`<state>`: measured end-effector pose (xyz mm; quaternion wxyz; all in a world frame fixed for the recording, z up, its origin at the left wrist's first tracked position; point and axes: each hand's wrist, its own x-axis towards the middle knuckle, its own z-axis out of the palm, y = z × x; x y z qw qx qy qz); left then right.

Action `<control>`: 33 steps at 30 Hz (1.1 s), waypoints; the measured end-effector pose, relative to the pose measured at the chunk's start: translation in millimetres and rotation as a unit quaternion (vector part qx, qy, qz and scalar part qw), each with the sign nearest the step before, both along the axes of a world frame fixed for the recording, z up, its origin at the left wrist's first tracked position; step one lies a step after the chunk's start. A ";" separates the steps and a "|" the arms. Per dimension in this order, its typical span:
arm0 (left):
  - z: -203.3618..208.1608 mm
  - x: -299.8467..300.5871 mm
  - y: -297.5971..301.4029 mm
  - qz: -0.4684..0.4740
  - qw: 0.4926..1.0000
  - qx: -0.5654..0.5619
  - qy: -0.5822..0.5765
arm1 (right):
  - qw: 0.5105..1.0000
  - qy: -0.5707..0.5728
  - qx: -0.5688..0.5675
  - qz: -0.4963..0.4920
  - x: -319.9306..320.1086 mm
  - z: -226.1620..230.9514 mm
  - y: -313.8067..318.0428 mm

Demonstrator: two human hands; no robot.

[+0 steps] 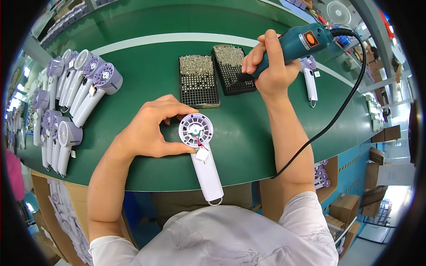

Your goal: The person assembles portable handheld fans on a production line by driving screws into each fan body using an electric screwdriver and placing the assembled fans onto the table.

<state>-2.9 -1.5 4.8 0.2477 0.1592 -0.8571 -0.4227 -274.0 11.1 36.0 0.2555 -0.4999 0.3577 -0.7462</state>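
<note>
My left hand [148, 128] pinches the round purple-and-white head of a small handheld fan [202, 153] that lies on the green belt [248, 133], its white handle pointing toward me. My right hand [268, 66] grips a teal electric screwdriver [295, 44], its black tip down over the right one of two black screw trays [233, 68]. A black cord [337, 113] runs from the screwdriver down past my right forearm.
The left screw tray [198, 80] holds several screws. Rows of purple-and-white fans [73, 95] lie on the belt's left side. One more fan [310, 80] lies right of my right hand. Cardboard boxes [346, 206] stand on the floor at right.
</note>
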 end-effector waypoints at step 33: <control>-1.5 -3.3 9.7 0.028 1.000 0.001 -0.005 | 0.993 -0.060 -0.076 0.069 21.9 29.6 24.2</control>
